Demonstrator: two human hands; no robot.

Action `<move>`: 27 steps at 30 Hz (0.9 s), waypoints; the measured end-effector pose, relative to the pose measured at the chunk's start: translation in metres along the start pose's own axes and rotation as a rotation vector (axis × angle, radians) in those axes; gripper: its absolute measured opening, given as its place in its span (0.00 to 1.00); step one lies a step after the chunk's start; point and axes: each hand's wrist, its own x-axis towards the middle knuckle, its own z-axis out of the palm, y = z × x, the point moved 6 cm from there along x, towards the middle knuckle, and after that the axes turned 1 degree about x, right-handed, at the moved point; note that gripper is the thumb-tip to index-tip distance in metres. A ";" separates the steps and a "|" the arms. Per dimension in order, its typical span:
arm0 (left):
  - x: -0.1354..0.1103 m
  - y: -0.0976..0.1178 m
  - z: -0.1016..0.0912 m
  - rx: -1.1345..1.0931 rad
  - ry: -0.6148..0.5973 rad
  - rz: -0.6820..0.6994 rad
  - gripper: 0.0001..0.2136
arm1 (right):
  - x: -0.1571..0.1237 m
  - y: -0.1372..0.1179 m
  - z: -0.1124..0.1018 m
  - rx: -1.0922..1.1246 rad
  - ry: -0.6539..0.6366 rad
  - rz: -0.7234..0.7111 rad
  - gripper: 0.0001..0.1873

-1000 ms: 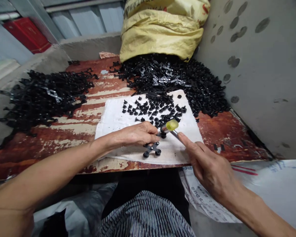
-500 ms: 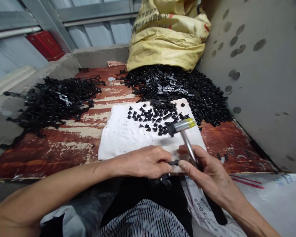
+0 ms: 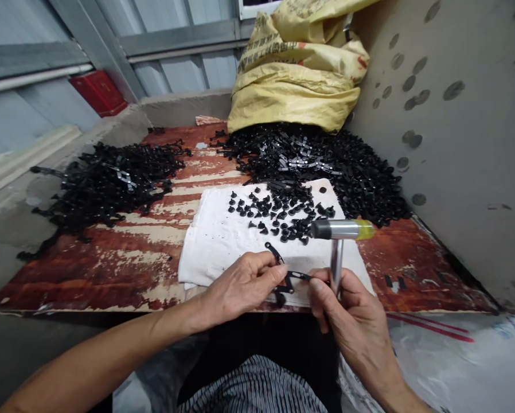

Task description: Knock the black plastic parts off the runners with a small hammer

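Observation:
My left hand (image 3: 244,282) pinches a small black cross-shaped linkage part (image 3: 285,278) just above the near edge of a white cloth (image 3: 217,241). My right hand (image 3: 347,312) is closed round the metal handle of a small hammer (image 3: 341,230), whose head, black at one end and yellow at the other, stands above the cloth. The right fingertips also touch the black part's right arm. Several loose black studs (image 3: 279,215) lie scattered on the far half of the cloth.
The cloth lies on a worn red board (image 3: 124,258). A heap of black assembled parts (image 3: 106,180) lies at the left, a larger heap of black pieces (image 3: 326,163) at the back right under a yellow sack (image 3: 296,80). A grey wall (image 3: 455,143) closes the right side.
The hammer was tapping a part on the cloth; it has since lifted and its head swung right. Both hands drew back to the near edge, and the black part is now held up between them.

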 end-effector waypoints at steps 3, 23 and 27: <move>0.005 0.009 0.002 0.001 0.017 0.026 0.14 | -0.001 -0.001 0.007 -0.007 -0.031 -0.026 0.16; 0.043 0.009 -0.019 -0.149 -0.191 -0.196 0.11 | 0.011 0.014 -0.025 0.130 0.002 0.101 0.15; 0.045 0.010 -0.019 -0.147 -0.184 -0.202 0.11 | 0.010 0.016 -0.026 0.137 -0.006 0.100 0.15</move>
